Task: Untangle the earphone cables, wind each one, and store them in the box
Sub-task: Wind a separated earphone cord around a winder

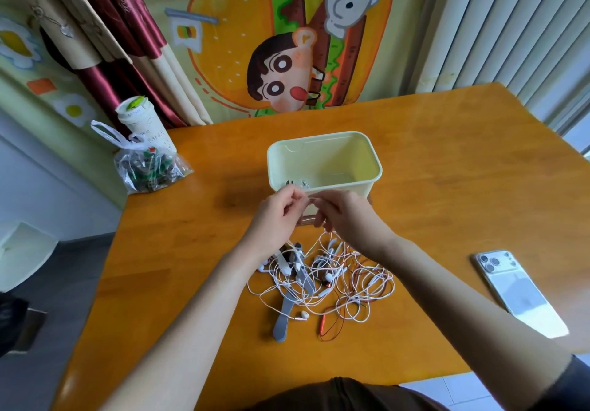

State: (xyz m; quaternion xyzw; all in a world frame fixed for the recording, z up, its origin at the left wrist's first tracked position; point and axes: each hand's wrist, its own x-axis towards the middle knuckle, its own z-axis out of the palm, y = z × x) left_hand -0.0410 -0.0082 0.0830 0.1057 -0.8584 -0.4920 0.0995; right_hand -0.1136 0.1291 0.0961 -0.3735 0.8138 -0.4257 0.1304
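Fingers (pixel 295 201) pinch cable (pixel 309 199), tangle (pixel 322 278) beneath

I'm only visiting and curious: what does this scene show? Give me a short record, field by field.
surface: orange wooden table
left hand: pinches a white cable
right hand: pinches the same white cable, which trails down toward the pile
pile: tangled earphones, white and reddish cables, nearer the person than the box
box: pale yellow, open; something small inside, unclear
right side: phone
left side: plastic bag, cup
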